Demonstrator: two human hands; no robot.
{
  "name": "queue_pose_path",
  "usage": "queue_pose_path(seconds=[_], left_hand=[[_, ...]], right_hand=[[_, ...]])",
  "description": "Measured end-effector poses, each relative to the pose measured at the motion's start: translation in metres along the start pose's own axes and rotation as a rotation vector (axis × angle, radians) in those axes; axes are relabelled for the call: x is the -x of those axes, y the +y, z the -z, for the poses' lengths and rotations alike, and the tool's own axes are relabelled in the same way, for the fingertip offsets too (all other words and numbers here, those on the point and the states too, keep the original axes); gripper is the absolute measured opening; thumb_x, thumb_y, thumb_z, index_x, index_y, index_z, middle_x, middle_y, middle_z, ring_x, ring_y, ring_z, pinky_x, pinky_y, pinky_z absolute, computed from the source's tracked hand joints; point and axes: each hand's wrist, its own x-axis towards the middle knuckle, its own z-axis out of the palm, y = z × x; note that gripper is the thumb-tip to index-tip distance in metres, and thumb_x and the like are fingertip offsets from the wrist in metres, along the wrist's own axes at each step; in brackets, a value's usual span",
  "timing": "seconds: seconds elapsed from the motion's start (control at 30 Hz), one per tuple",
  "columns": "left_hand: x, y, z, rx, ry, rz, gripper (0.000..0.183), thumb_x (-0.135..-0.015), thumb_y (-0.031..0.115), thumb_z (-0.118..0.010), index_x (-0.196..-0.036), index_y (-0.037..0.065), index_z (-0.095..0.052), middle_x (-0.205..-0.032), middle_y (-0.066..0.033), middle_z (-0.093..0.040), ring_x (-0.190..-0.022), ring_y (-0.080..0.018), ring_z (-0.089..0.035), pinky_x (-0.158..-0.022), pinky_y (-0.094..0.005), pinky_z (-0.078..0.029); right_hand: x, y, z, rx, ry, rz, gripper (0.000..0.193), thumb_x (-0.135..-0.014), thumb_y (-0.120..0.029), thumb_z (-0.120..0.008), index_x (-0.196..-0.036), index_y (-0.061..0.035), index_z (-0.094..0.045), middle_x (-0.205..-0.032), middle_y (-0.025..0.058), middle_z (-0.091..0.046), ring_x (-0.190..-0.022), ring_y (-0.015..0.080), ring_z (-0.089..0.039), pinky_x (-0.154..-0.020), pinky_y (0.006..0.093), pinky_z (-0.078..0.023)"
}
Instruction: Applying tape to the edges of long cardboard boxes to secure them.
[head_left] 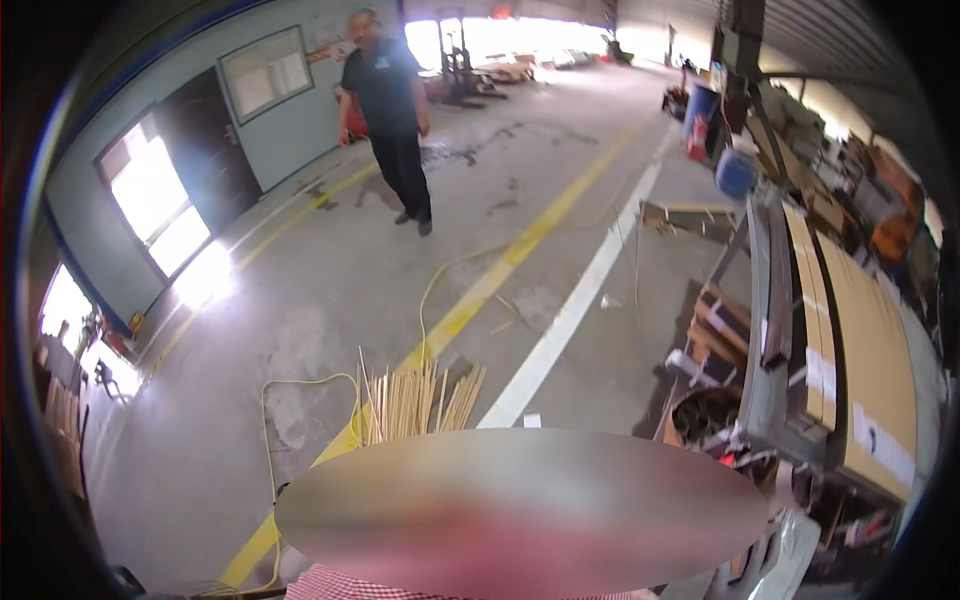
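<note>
Neither my left hand nor my right hand shows. A large smeared oval covers the lower middle of the head view and hides whatever lies behind it. Red-and-white checked cloth (335,585) shows below the oval; whose it is I cannot tell. Just beyond the oval is a bunch of thin, pale wooden strips (405,405), the nearest things in the middle. A thin yellow cable (315,380) loops over the floor beside them.
A person (390,110) in dark clothes is on the floor ahead. Long tan boards (870,360) are stacked at right, with brown pieces (720,325) beside them. A blue barrel (700,110) stands farther back. At left are a dark door (215,140) and a bright glazed doorway (155,195).
</note>
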Motion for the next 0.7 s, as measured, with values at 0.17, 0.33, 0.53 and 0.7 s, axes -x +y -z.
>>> queue_pose_path(seconds=[0.17, 0.33, 0.53, 0.7], left_hand=[[0.034, -0.009, 0.009, 0.148, -0.103, 0.571, 0.056, -0.082, 0.041, -0.057, -0.122, 0.003, -0.063, -0.123, -0.0228, -0.062, -0.113, -0.0350, -0.060, -0.098, -0.0419, -0.044], [0.045, -0.097, -0.048, 0.222, 0.074, 0.618, 0.056, -0.080, 0.038, -0.058, -0.117, -0.003, -0.065, -0.119, -0.0215, -0.065, -0.111, -0.0330, -0.061, -0.097, -0.0411, -0.045], [0.069, 0.052, 0.034, 0.337, 0.003, 0.481, 0.058, -0.079, 0.043, -0.059, -0.118, 0.001, -0.066, -0.114, -0.0216, -0.067, -0.105, -0.0314, -0.063, -0.094, -0.0407, -0.045], [0.057, 0.045, 0.019, 0.284, 0.025, 0.481, 0.061, -0.079, 0.050, -0.056, -0.116, 0.003, -0.066, -0.117, -0.0228, -0.065, -0.109, -0.0344, -0.062, -0.095, -0.0413, -0.044]], right_hand=[[-0.006, -0.022, 0.007, 0.120, -0.038, -0.031, 0.049, -0.084, -0.016, -0.065, -0.128, 0.0024, -0.055, -0.142, 0.0295, -0.042, -0.131, 0.0486, -0.038, -0.110, 0.0546, -0.030], [-0.010, -0.015, 0.005, 0.008, -0.014, -0.047, 0.051, -0.085, -0.019, -0.063, -0.130, 0.0036, -0.054, -0.142, 0.0293, -0.042, -0.132, 0.0482, -0.038, -0.111, 0.0559, -0.028], [0.002, 0.017, 0.002, 0.147, -0.065, 0.098, 0.052, -0.086, -0.019, -0.061, -0.131, 0.0035, -0.052, -0.142, 0.0304, -0.042, -0.133, 0.0490, -0.036, -0.112, 0.0564, -0.026], [-0.011, -0.001, -0.001, 0.033, -0.012, 0.013, 0.051, -0.087, -0.023, -0.059, -0.130, 0.0045, -0.052, -0.138, 0.0310, -0.045, -0.131, 0.0504, -0.037, -0.111, 0.0570, -0.027]])
